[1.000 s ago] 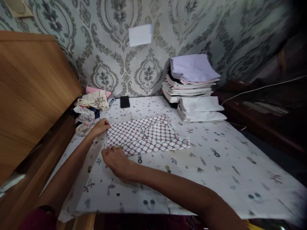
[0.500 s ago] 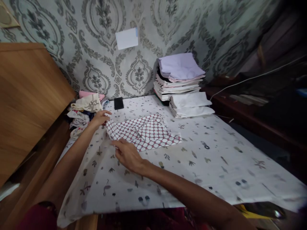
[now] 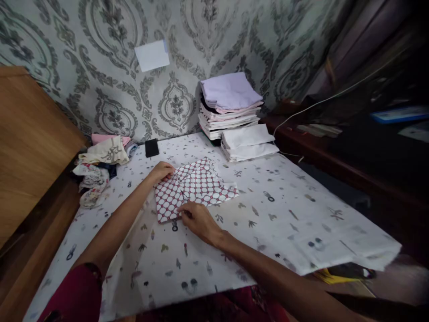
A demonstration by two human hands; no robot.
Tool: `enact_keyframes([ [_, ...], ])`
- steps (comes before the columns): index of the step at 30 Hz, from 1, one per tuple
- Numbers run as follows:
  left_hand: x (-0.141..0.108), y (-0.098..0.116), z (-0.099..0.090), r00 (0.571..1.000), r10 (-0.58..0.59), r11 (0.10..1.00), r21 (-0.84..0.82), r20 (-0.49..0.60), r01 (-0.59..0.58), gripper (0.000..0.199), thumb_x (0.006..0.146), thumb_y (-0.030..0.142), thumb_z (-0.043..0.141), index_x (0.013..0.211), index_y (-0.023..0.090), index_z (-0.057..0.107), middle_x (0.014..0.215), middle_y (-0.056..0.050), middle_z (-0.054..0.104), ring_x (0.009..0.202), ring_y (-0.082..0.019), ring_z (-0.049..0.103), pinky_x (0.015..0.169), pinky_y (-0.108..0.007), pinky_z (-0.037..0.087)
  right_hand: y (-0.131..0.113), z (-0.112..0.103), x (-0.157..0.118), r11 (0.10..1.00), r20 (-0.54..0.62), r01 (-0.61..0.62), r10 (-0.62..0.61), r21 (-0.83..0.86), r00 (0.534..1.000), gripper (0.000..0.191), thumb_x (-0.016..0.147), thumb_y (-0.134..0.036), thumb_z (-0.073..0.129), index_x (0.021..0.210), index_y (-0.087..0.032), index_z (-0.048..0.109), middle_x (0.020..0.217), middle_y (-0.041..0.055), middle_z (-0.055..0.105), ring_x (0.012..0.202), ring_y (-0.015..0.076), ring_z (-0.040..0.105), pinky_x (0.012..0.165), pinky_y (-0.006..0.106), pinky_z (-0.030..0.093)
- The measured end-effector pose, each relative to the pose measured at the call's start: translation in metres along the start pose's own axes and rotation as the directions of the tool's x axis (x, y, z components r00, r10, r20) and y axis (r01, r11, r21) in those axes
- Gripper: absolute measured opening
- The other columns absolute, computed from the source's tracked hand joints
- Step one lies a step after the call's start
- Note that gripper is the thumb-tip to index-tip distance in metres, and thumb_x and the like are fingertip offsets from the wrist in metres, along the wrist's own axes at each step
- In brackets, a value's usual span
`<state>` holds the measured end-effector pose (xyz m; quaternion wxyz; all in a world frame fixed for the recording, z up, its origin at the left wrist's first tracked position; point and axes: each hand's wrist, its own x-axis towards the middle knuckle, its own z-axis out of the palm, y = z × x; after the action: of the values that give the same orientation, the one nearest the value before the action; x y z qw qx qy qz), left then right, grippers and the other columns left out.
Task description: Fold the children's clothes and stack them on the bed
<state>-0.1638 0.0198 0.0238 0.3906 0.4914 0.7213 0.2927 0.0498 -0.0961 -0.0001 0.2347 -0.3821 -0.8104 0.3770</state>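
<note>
A white cloth [image 3: 204, 181] with a dark red lattice print lies on the table in the middle of the head view. Its left part is folded over toward the right, and a smooth fold runs down its left side. At the far edge, my left hand [image 3: 162, 172] has its fingers closed on the cloth. My right hand [image 3: 199, 219] pinches the near part of the same flap, fingers curled. Small creases show between the two hands. Part of the cloth's edge is hidden under my fingers.
A printed white sheet [image 3: 268, 232] covers the table. Folded cloths [image 3: 231, 91] are stacked at the back, beside folded white cloths [image 3: 250, 141]. Crumpled clothes [image 3: 103, 154] lie at the left, near a black phone-like object [image 3: 152, 148]. A wooden cabinet [image 3: 33, 143] borders the left.
Both hands have moved right, bringing the cloth's left end over onto the rest of it. The cloth now looks shorter from left to right. The view has shifted slightly rightward.
</note>
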Motion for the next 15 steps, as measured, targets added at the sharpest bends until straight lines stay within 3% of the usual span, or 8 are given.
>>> enact_keyframes([
  [6,-0.007,-0.002,-0.003,0.999,0.046,0.999,0.018,-0.022,-0.046,0.027,0.082,0.014,0.056,0.108,0.018,0.062,0.073,0.000,0.066,0.059,-0.012,0.062,0.053,-0.020,0.047,0.006,-0.001,0.001,0.996,-0.014,0.001,0.000,0.092,1.000,0.027,0.082,-0.007,0.055,0.095,-0.019,0.076,0.077,0.0010,0.072,0.069,0.0142,0.063,0.073,0.029,0.049],
  [8,-0.016,-0.009,-0.007,0.991,0.133,0.990,0.062,-0.034,-0.130,0.027,0.083,0.014,0.054,0.109,0.019,0.061,0.077,-0.001,0.067,0.067,-0.014,0.064,0.062,-0.023,0.050,0.009,0.000,0.001,0.985,-0.014,-0.010,0.013,0.170,1.000,0.025,0.083,-0.008,0.056,0.092,-0.020,0.075,0.070,-0.0008,0.070,0.064,0.0133,0.062,0.071,0.028,0.050],
  [10,-0.031,-0.019,-0.009,0.956,0.292,0.946,0.156,-0.037,-0.283,0.024,0.085,0.017,0.053,0.107,0.019,0.063,0.082,-0.002,0.069,0.077,-0.017,0.066,0.073,-0.028,0.052,0.012,0.002,0.002,0.945,0.032,-0.087,0.081,0.316,0.996,0.024,0.084,-0.009,0.055,0.092,-0.020,0.074,0.064,-0.0020,0.067,0.058,0.0124,0.061,0.064,0.027,0.052],
  [12,-0.051,-0.032,-0.008,0.890,0.456,0.861,0.260,-0.018,-0.436,0.022,0.088,0.022,0.051,0.106,0.019,0.064,0.091,-0.004,0.071,0.087,-0.019,0.067,0.083,-0.033,0.052,0.013,0.003,0.005,0.852,0.124,-0.217,0.179,0.477,0.976,0.024,0.085,-0.010,0.054,0.095,-0.019,0.074,0.059,-0.0025,0.064,0.053,0.0121,0.061,0.056,0.025,0.052],
  [15,-0.083,-0.049,-0.005,0.822,0.569,0.762,0.366,0.016,-0.535,0.024,0.091,0.025,0.047,0.107,0.020,0.064,0.104,-0.006,0.071,0.097,-0.021,0.065,0.091,-0.037,0.051,0.013,0.006,0.009,0.732,0.223,-0.341,0.259,0.589,0.940,0.025,0.086,-0.012,0.054,0.101,-0.018,0.073,0.070,0.0009,0.069,0.054,0.0119,0.064,0.051,0.023,0.052],
])
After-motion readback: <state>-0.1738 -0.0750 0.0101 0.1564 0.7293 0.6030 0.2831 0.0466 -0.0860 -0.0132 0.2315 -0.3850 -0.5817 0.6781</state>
